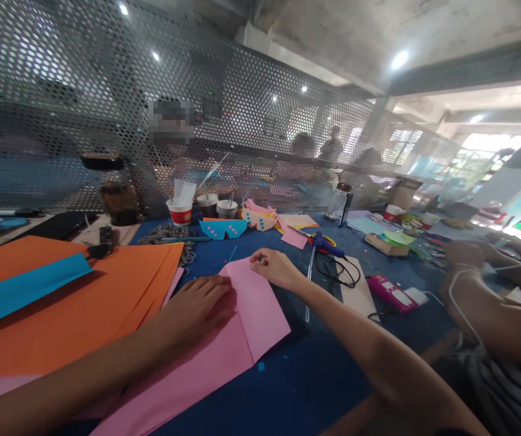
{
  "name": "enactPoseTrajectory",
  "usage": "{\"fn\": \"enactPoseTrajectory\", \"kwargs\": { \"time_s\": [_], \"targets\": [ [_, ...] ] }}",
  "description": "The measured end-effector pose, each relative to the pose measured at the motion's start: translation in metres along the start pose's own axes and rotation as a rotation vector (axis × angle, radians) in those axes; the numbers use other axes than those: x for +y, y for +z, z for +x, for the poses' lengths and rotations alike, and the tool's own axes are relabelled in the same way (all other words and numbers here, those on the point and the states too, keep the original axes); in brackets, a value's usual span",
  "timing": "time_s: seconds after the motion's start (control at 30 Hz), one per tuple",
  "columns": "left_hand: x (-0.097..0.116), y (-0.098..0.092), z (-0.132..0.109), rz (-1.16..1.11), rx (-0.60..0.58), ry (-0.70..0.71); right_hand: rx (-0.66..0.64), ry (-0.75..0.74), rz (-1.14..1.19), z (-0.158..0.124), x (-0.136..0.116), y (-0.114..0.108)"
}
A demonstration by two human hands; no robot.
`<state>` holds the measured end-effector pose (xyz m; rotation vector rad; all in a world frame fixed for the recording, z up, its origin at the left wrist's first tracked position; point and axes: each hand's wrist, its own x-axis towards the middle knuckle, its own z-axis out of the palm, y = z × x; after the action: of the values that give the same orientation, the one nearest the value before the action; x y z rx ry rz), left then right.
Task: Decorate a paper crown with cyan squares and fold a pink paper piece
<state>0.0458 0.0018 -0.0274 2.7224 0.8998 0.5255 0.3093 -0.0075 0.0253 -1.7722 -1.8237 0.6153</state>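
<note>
A sheet of pink paper [260, 309] with a crease across it lies on the blue table in front of me. My left hand [208, 303] rests flat on it, just left of the crease, fingers stretched out and a little bent. At the far edge of the sheet, my right hand [272, 266] has its thumb and fingers curled together at a corner, pinching the paper. A stack of orange paper [124, 290] lies to the left, with a folded blue strip of paper [28, 290] on top.
Behind the sheet stand a red and white paper cup [180, 213], blue paper glasses [223, 228] and a tangle of grey yarn [165, 233]. A blue glue gun [326, 243] and a magenta box [392, 293] lie to the right. Another person's arm [492, 303] reaches in at far right.
</note>
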Motion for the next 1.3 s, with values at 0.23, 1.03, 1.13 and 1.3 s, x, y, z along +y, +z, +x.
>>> {"fn": "enactPoseTrajectory", "kwargs": {
  "time_s": [0.23,1.03,1.13,1.3],
  "targets": [
    [-0.005,0.002,0.001,-0.029,-0.001,-0.022,-0.018,0.0,-0.034,-0.005,0.007,-0.001],
    [-0.007,-0.002,0.01,0.125,-0.063,-0.019,0.026,0.049,-0.194,-0.003,0.002,0.016],
    [-0.007,-0.001,0.009,0.123,-0.057,-0.016,0.022,0.044,-0.197,-0.004,0.003,0.017],
    [-0.01,0.005,0.006,0.162,-0.026,0.009,0.019,0.039,-0.204,-0.004,0.004,0.019]
  ]
}}
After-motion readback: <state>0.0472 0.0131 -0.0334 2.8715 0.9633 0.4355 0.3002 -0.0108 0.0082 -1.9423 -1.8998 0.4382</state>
